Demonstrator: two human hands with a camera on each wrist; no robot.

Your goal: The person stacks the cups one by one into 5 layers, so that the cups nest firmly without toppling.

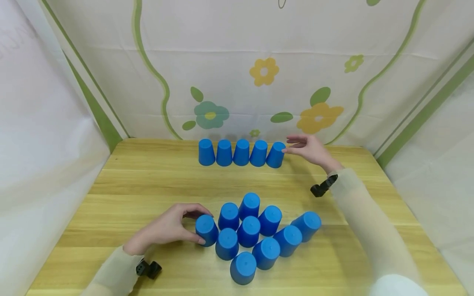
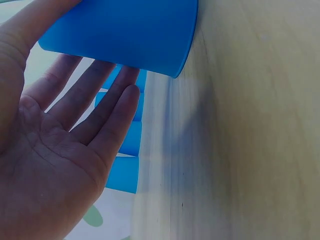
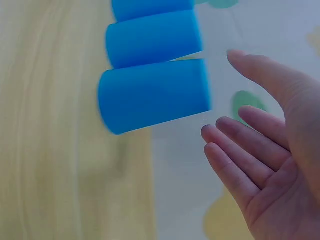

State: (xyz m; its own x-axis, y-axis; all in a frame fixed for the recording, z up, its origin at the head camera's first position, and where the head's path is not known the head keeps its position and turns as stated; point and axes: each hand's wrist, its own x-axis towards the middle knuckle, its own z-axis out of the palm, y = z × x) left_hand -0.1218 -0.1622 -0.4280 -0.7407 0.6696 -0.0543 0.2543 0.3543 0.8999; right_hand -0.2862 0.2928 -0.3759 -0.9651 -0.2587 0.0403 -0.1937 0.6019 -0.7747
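In the head view my left hand [image 1: 172, 226] holds a blue cup [image 1: 206, 231] at the left of the front group, thumb on the near side and fingers on the far side. The left wrist view shows this cup [image 2: 120, 35] close up, the fingers spread behind it. My right hand [image 3: 280, 155] has its fingers extended and holds nothing. It hovers beside the rightmost cup [image 1: 275, 155] of the back row; a gap shows between hand and cup [image 3: 155, 97] in the right wrist view. All the cups stand upside down.
Several blue cups [image 1: 241, 153] line up along the back edge of the wooden table [image 1: 148, 181]. More cups [image 1: 249, 232] stand close together in front, one line of them [image 1: 288, 241] running diagonally to the right. A flower-printed curtain [image 1: 237, 90] hangs right behind the table.
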